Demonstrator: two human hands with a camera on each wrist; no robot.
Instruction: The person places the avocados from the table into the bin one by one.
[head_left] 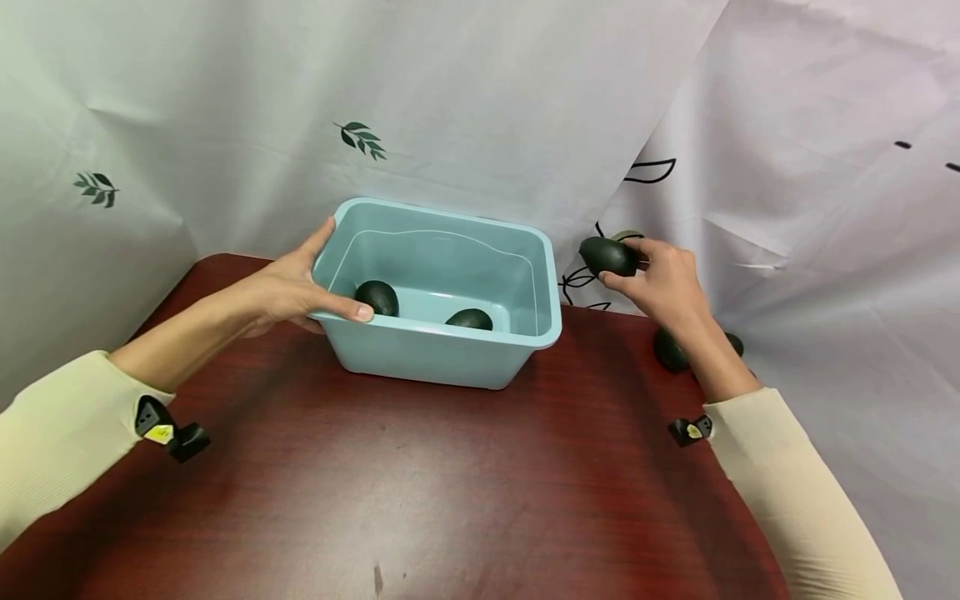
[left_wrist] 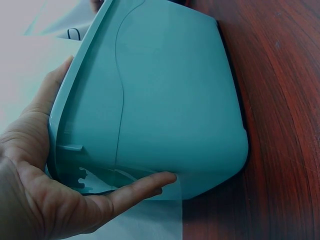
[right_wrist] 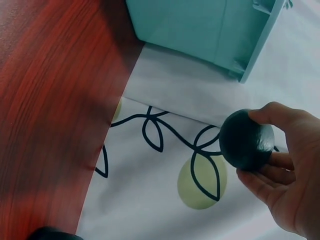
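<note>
A light blue plastic bin [head_left: 431, 354] stands on the table, with two dark green avocados [head_left: 377, 297] lying inside it. My left hand [head_left: 288, 287] grips the bin's left end, thumb along the near rim; in the left wrist view the fingers [left_wrist: 145, 189] spread against the outer wall. To the right of the bin, my right hand [head_left: 660, 279] holds another dark avocado [head_left: 606, 256] between thumb and fingertips. From the right wrist, this avocado [right_wrist: 246, 140] appears in front of the patterned cloth, apart from the bin.
More avocados [head_left: 670, 350] lie at the table's right edge, partly hidden behind my right forearm. A white cloth [head_left: 465, 108] with leaf prints hangs behind the dark red wooden table [head_left: 420, 483]. Small black devices [head_left: 153, 417] are worn at both cuffs.
</note>
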